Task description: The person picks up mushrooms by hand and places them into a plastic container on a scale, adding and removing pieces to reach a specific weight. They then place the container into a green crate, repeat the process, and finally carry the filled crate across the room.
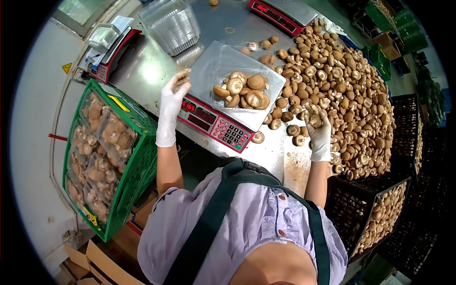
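Note:
My left hand (175, 89), in a white glove, hovers at the left edge of a digital scale (216, 122), fingers loosely bent and nothing seen in them. On the scale's plate rests a clear plastic tray (219, 77) holding several brown mushrooms (257, 82), some cap up, some showing pale gills. The red display appears to read 0165. To the right of the scale, my right hand (319, 130), also gloved, is turned palm up at the edge of a large mushroom pile (349, 102). Its fingers are curled around a mushroom (315, 120).
Stacked clear trays (170, 26) stand at the back left. A second scale (285, 16) is at the far side, another (111, 54) at the left. A green crate (135, 190) of packed mushrooms leans beside the table. Black crates (351, 202) stand at the right.

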### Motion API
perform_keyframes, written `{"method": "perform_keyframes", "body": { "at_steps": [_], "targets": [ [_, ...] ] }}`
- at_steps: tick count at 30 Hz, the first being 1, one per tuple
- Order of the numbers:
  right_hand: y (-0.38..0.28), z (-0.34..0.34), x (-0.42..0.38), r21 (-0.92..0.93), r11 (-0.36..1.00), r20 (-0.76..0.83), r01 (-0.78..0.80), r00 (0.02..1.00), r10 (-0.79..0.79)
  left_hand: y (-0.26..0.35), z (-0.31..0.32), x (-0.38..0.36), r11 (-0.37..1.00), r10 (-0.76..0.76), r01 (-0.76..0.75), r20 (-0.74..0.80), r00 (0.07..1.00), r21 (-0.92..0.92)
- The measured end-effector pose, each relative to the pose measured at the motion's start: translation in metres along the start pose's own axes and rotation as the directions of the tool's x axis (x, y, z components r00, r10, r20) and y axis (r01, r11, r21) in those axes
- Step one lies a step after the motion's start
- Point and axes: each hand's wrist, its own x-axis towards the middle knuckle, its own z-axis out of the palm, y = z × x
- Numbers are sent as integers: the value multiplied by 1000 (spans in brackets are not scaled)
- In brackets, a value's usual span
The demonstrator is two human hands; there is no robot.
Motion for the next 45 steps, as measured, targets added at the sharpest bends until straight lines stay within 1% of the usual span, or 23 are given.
{"method": "perform_keyframes", "body": {
  "at_steps": [1, 3, 5, 7, 8, 11, 13, 15, 17, 18, 21, 23, 25, 27, 29, 32, 33, 36, 38, 40, 42, 43, 45],
  "targets": [
    [5, -7, -2, -27, 1000, -1, 1, 1000, -1, 6, 3, -2, 1000, 0, 0, 1, 1000, 2],
    [11, -13, -7, -56, 998, 1, -13, 1000, 14, 23, 17, -9, 939, 71, -119, 155, 985, 322],
    [12, -11, -8, -125, 992, 63, -28, 997, 37, 20, 27, -8, 860, 194, -323, 332, 923, 396],
    [13, 1, -11, -195, 980, 277, 32, 961, 24, 19, 40, -9, 799, 180, -370, 398, 900, 474],
    [15, 10, -13, -274, 960, 262, 56, 965, 18, 14, 45, -8, 791, 151, -340, 376, 914, 508],
    [17, 51, -24, -583, 795, 212, 166, 976, -48, 17, 47, 1, 835, 104, -265, 335, 936, 483],
    [20, 70, -29, -649, 739, 230, 182, 972, -38, 21, 48, 10, 898, 166, -272, 305, 938, 346],
    [24, 87, -29, -725, 610, 328, 320, 939, -102, 14, 51, 20, 970, 78, -130, 245, 966, 204],
    [34, 105, -28, -743, 445, 448, 500, 865, -224, 22, 61, 23, 969, 40, -95, 234, 971, 227],
    [39, 106, -22, -745, 479, 431, 464, 883, -185, 7, 65, 30, 969, 62, -104, 184, 981, 225],
    [39, 140, -33, -749, 313, 521, 583, 811, -264, -3, 78, 32, 955, 129, -148, 87, 988, 258],
    [47, 154, -22, -631, 149, 672, 761, 632, -386, 2, 83, 27, 963, 139, -129, -25, 990, 237],
    [51, 170, -20, -587, 85, 719, 805, 567, -401, -2, 82, 25, 977, 144, -137, -27, 989, 164],
    [65, 172, 0, -507, -85, 838, 858, 468, -280, -4, 83, 19, 974, 186, -175, -66, 980, 146],
    [82, 168, 14, -431, -529, 851, 731, 524, 32, -4, 80, 7, 729, 144, -253, 219, 965, 636],
    [90, 159, 31, -486, -409, 843, 772, 538, 13, -10, 85, -9, 469, 197, -301, 234, 952, 830],
    [86, 158, 30, -501, -361, 840, 787, 543, 18, -13, 82, -8, 470, 195, -300, 234, 953, 830],
    [69, 151, 26, -620, -83, 785, 780, 614, -90, -15, 71, 1, 865, 209, -252, 144, 967, 434],
    [52, 144, 21, -658, 96, 717, 747, 661, -223, -23, 58, 22, 961, 147, -150, 30, 989, 232],
    [39, 132, 16, -688, 253, 616, 680, 732, -291, -18, 55, 39, 992, 89, -87, -24, 996, 97],
    [30, 118, 14, -740, 287, 520, 609, 787, -331, -5, 54, 57, 979, -198, 191, -98, 975, -71],
    [28, 110, 14, -760, 275, 490, 589, 797, -354, -7, 56, 68, 979, -196, 189, -104, 975, -72],
    [26, 95, 11, -774, 420, 371, 475, 876, -307, -14, 60, 92, 961, -273, 269, -71, 959, -64]
  ]
}}
